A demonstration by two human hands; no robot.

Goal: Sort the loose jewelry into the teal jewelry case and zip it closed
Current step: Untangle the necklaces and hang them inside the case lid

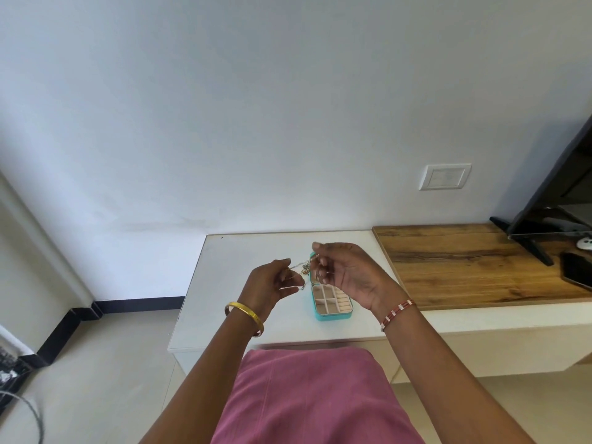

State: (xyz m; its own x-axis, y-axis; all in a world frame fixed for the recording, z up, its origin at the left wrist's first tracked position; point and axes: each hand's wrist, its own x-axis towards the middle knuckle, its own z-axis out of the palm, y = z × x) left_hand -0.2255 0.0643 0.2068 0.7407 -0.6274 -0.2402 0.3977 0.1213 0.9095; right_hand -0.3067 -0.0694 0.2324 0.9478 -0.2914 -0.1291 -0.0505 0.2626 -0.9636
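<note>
The teal jewelry case (pixel 333 315) lies open on the white table (pixel 224 283), showing several beige compartments; its raised lid is mostly hidden behind my right hand. My left hand (pixel 272 283) and my right hand (pixel 346 274) are lifted above the table, just left of and over the case. Between them stretches a thin chain (pixel 302 266) with small charms hanging from it. Each hand pinches one end of it with curled fingers. Other loose jewelry on the table is hidden by the hands or too small to tell.
A wooden-topped cabinet (pixel 474 264) adjoins the table on the right, carrying a TV stand foot (pixel 531 245), a dark phone (pixel 576 270) and a small white item (pixel 584 243). A wall rises behind the table. Cables lie on the floor at lower left (pixel 19 405).
</note>
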